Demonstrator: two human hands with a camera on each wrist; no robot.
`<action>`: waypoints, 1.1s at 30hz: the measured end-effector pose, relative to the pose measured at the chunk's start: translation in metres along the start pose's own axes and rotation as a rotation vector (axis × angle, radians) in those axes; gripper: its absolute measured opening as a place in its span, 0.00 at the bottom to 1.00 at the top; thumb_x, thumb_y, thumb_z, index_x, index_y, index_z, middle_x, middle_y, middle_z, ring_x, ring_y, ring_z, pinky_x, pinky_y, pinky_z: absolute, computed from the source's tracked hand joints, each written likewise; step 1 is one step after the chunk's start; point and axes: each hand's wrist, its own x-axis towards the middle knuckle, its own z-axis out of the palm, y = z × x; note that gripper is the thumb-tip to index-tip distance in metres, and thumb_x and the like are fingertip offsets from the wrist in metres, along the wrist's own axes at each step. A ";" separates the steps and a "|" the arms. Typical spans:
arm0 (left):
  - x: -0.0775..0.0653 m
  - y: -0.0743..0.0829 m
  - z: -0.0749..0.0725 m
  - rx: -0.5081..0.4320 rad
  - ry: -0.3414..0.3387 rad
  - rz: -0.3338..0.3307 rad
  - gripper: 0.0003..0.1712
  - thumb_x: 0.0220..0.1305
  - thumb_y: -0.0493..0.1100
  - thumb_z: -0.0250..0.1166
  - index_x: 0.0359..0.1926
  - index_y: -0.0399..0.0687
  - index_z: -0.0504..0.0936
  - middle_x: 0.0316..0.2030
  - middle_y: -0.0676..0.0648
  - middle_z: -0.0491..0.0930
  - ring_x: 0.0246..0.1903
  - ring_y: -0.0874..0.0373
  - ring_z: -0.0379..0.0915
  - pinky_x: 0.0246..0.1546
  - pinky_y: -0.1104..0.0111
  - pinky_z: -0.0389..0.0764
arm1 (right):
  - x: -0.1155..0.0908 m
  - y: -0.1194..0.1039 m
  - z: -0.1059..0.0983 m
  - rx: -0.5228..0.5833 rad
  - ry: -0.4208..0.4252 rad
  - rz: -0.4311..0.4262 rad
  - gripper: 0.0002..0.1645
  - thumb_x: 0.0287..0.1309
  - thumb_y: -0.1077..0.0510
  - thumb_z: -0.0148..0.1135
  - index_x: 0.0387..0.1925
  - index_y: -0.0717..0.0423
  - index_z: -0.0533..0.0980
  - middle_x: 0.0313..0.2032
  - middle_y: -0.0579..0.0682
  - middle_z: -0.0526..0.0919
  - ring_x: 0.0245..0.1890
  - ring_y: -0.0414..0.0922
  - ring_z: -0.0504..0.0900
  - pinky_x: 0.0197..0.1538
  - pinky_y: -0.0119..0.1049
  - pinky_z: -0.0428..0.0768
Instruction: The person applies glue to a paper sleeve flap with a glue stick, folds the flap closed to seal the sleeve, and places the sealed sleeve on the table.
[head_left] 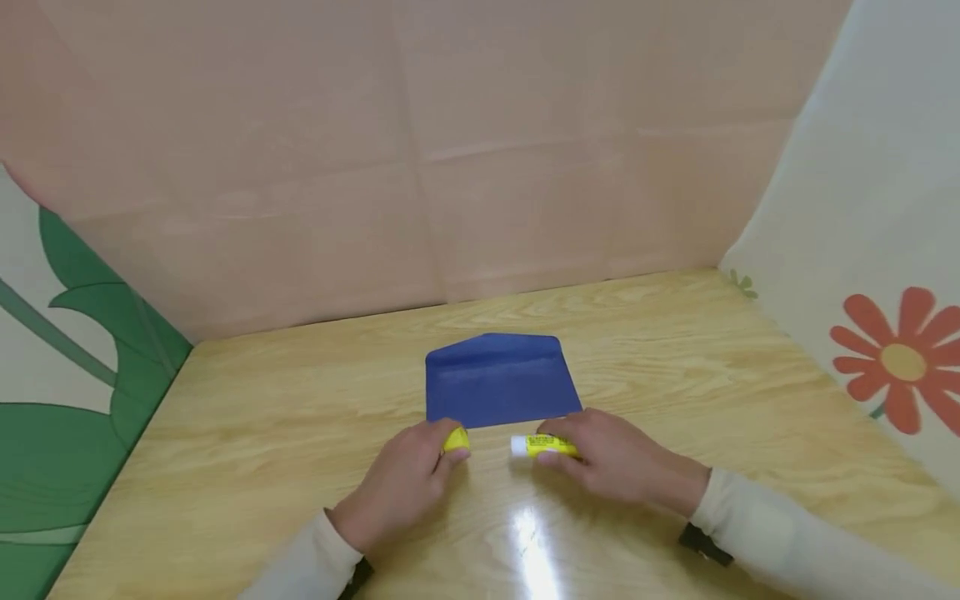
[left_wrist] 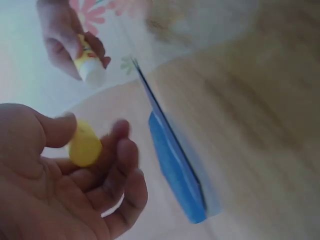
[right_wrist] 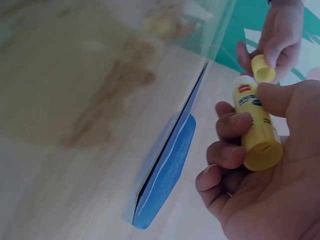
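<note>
My left hand (head_left: 408, 475) pinches a yellow glue stick cap (left_wrist: 86, 145) between thumb and fingers. In the right wrist view the cap's hollow end faces the glue stick. My right hand (head_left: 611, 454) grips the yellow glue stick (right_wrist: 256, 125), its white end (head_left: 519, 446) pointing left toward the cap. A gap separates cap and stick in the head view. Just beyond both hands a dark blue envelope (head_left: 502, 387) lies on the table with its flap raised at the far side. The right fingertips come close to the envelope's near right corner.
The wood-grain table (head_left: 300, 392) reaches back to a pink backdrop (head_left: 420, 167). A green leaf-patterned sheet (head_left: 67, 467) borders the left, and a white sheet with a red flower (head_left: 903, 362) the right. Light glares off the tabletop between the forearms.
</note>
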 end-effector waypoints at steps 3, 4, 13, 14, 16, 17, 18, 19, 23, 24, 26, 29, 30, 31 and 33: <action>0.000 -0.010 -0.002 0.059 0.012 -0.026 0.12 0.72 0.47 0.60 0.49 0.45 0.77 0.27 0.56 0.74 0.27 0.63 0.67 0.29 0.72 0.71 | 0.002 0.000 0.002 -0.027 0.006 -0.015 0.16 0.69 0.42 0.57 0.44 0.46 0.81 0.33 0.36 0.84 0.30 0.32 0.77 0.34 0.33 0.77; 0.003 -0.013 -0.003 0.082 0.020 -0.023 0.13 0.72 0.47 0.60 0.49 0.44 0.76 0.27 0.55 0.74 0.27 0.63 0.67 0.29 0.71 0.71 | 0.000 0.001 0.002 -0.041 0.016 -0.014 0.16 0.69 0.42 0.57 0.44 0.46 0.81 0.33 0.36 0.83 0.30 0.32 0.77 0.34 0.33 0.76; 0.013 -0.042 -0.011 0.237 0.026 -0.108 0.18 0.68 0.44 0.65 0.52 0.39 0.75 0.36 0.45 0.80 0.36 0.52 0.76 0.37 0.61 0.79 | -0.005 0.004 0.000 -0.099 0.043 0.002 0.18 0.68 0.41 0.58 0.47 0.47 0.81 0.33 0.38 0.84 0.30 0.33 0.76 0.35 0.35 0.76; 0.013 -0.046 -0.012 0.249 0.029 -0.134 0.18 0.67 0.45 0.66 0.52 0.39 0.76 0.39 0.44 0.80 0.39 0.51 0.76 0.40 0.61 0.80 | -0.004 0.004 0.001 -0.093 0.038 -0.003 0.17 0.68 0.41 0.58 0.47 0.47 0.81 0.33 0.37 0.83 0.30 0.33 0.75 0.34 0.35 0.76; 0.011 -0.052 -0.015 0.255 0.033 -0.190 0.18 0.65 0.45 0.68 0.50 0.39 0.78 0.43 0.43 0.78 0.42 0.49 0.74 0.42 0.61 0.80 | -0.002 0.003 0.002 -0.086 0.034 -0.013 0.18 0.68 0.41 0.57 0.46 0.47 0.81 0.33 0.37 0.83 0.29 0.32 0.75 0.34 0.34 0.76; 0.010 -0.055 -0.017 0.247 0.030 -0.218 0.18 0.64 0.44 0.69 0.50 0.39 0.79 0.44 0.43 0.76 0.43 0.49 0.74 0.42 0.61 0.80 | -0.001 0.002 0.002 -0.084 0.030 -0.017 0.18 0.69 0.41 0.57 0.46 0.47 0.81 0.33 0.37 0.83 0.29 0.32 0.74 0.34 0.34 0.76; 0.009 -0.057 -0.018 0.235 0.023 -0.250 0.18 0.64 0.44 0.70 0.50 0.39 0.80 0.45 0.42 0.76 0.43 0.49 0.74 0.42 0.61 0.81 | -0.001 0.002 0.002 -0.080 0.026 -0.023 0.18 0.69 0.41 0.57 0.46 0.47 0.81 0.33 0.37 0.83 0.29 0.32 0.74 0.34 0.34 0.75; 0.010 -0.059 -0.018 0.221 0.019 -0.274 0.18 0.63 0.44 0.70 0.50 0.39 0.80 0.44 0.42 0.75 0.41 0.50 0.74 0.41 0.61 0.81 | -0.001 0.001 0.002 -0.077 0.024 -0.022 0.18 0.69 0.41 0.57 0.46 0.47 0.81 0.33 0.37 0.83 0.29 0.31 0.74 0.33 0.34 0.75; 0.012 -0.065 -0.020 0.185 -0.002 -0.342 0.18 0.61 0.42 0.72 0.49 0.41 0.80 0.42 0.44 0.78 0.39 0.52 0.77 0.41 0.60 0.83 | -0.002 0.001 0.002 -0.087 0.012 -0.007 0.19 0.69 0.41 0.57 0.47 0.48 0.81 0.33 0.38 0.84 0.29 0.31 0.75 0.34 0.34 0.76; 0.013 -0.066 -0.020 0.186 -0.001 -0.348 0.17 0.60 0.41 0.72 0.48 0.41 0.80 0.41 0.45 0.79 0.39 0.52 0.77 0.41 0.60 0.83 | -0.002 0.001 0.003 -0.089 0.010 -0.002 0.19 0.69 0.41 0.57 0.47 0.48 0.81 0.33 0.38 0.84 0.29 0.31 0.75 0.35 0.34 0.76; 0.014 -0.068 -0.021 0.189 0.000 -0.351 0.16 0.58 0.41 0.73 0.46 0.42 0.81 0.39 0.45 0.80 0.38 0.52 0.78 0.41 0.60 0.83 | -0.002 0.002 0.004 -0.094 0.006 0.010 0.19 0.68 0.40 0.57 0.48 0.48 0.81 0.34 0.38 0.84 0.29 0.31 0.75 0.34 0.34 0.76; 0.015 -0.070 -0.021 0.179 -0.010 -0.352 0.14 0.57 0.41 0.74 0.44 0.42 0.83 0.38 0.46 0.81 0.36 0.53 0.78 0.39 0.60 0.82 | -0.002 0.002 0.005 -0.094 0.004 0.014 0.20 0.68 0.40 0.57 0.48 0.49 0.81 0.34 0.39 0.84 0.29 0.32 0.76 0.34 0.34 0.76; 0.016 -0.071 -0.020 0.174 -0.013 -0.353 0.14 0.57 0.41 0.74 0.43 0.42 0.83 0.38 0.47 0.81 0.36 0.53 0.78 0.38 0.60 0.82 | -0.003 0.002 0.005 -0.096 0.007 0.013 0.20 0.68 0.41 0.57 0.48 0.49 0.81 0.34 0.39 0.85 0.30 0.33 0.77 0.34 0.34 0.76; 0.016 -0.071 -0.020 0.169 -0.019 -0.354 0.14 0.57 0.40 0.74 0.43 0.42 0.83 0.37 0.47 0.82 0.36 0.53 0.79 0.38 0.60 0.82 | -0.003 0.002 0.005 -0.097 0.010 0.011 0.21 0.68 0.41 0.57 0.49 0.50 0.81 0.34 0.40 0.85 0.30 0.33 0.77 0.34 0.35 0.77; 0.017 -0.071 -0.020 0.161 -0.032 -0.365 0.14 0.57 0.41 0.74 0.44 0.43 0.84 0.38 0.47 0.82 0.36 0.54 0.79 0.39 0.60 0.82 | -0.003 0.002 0.005 -0.101 0.016 0.007 0.21 0.69 0.40 0.57 0.49 0.50 0.81 0.35 0.41 0.86 0.31 0.34 0.79 0.35 0.36 0.78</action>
